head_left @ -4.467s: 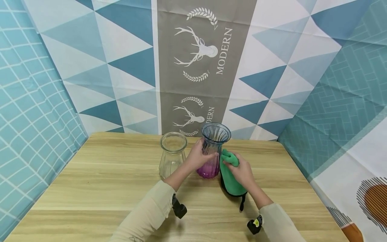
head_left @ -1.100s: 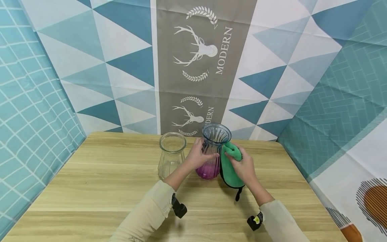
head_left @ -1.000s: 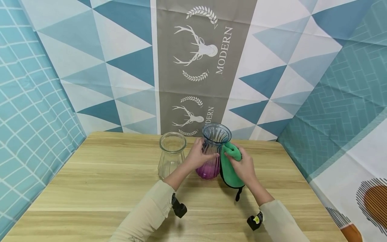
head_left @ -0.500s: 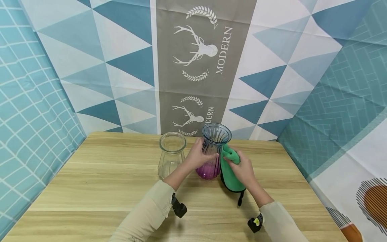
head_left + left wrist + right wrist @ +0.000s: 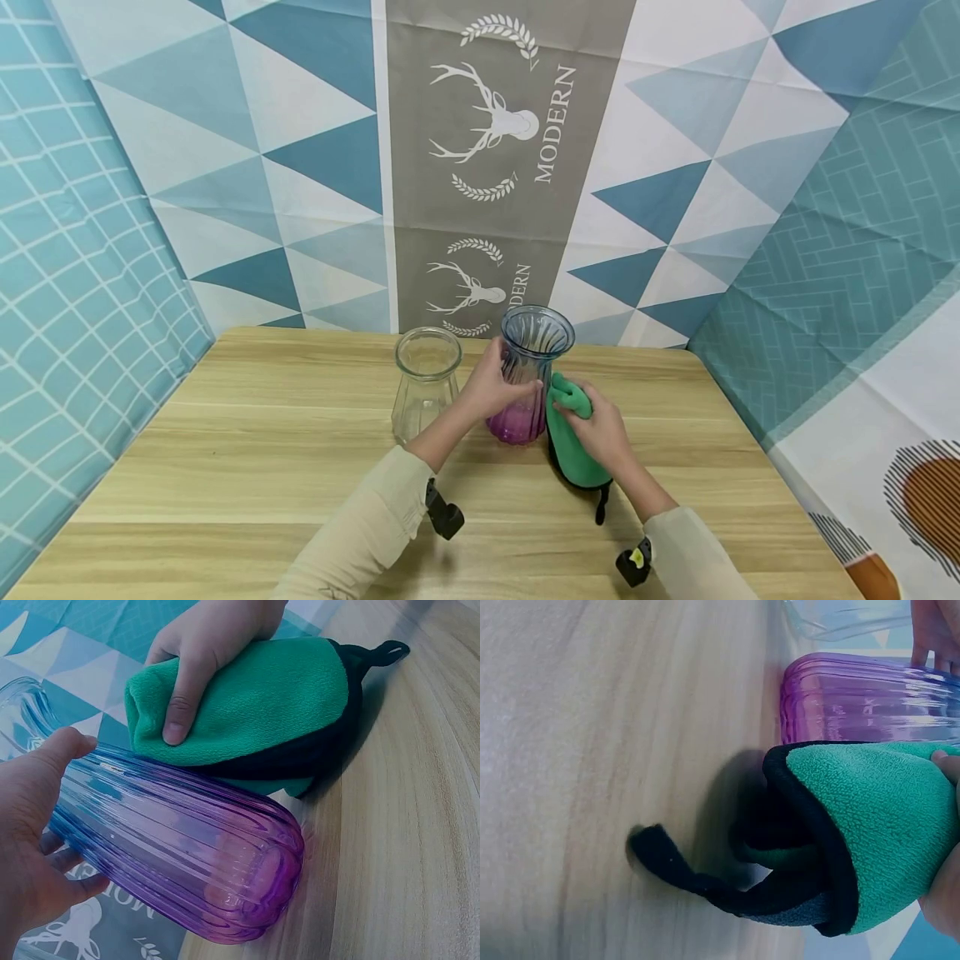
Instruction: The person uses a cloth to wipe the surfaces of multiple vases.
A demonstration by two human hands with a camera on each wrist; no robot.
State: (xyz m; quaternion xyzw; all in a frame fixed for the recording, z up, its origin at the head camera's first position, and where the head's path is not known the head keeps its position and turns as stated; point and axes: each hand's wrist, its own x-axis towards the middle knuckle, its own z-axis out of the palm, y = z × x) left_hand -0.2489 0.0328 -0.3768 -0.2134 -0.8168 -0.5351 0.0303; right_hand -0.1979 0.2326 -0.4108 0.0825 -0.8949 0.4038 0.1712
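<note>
A ribbed glass vase (image 5: 525, 408), blue at its flared rim and purple at the base, stands upright on the wooden table. My left hand (image 5: 491, 385) grips it around the neck, thumb on the near side and fingers behind. In my right hand (image 5: 600, 425) is a folded green cleaning cloth (image 5: 262, 697) with black edging and a black hanging loop (image 5: 667, 859). The cloth lies against the vase's right side, its lower end hanging down close over the table. In the left wrist view the right thumb presses on the cloth's green face.
A clear glass vase (image 5: 420, 404) stands just left of the coloured one, partly behind my left forearm. The wooden table (image 5: 247, 467) reaches back to a patterned curtain (image 5: 322, 167). Both wrists wear black camera mounts (image 5: 446, 517).
Over the last second my right hand has slid the cloth down along the vase's side, after being higher near the rim. The left hand and both vases hold their places.
</note>
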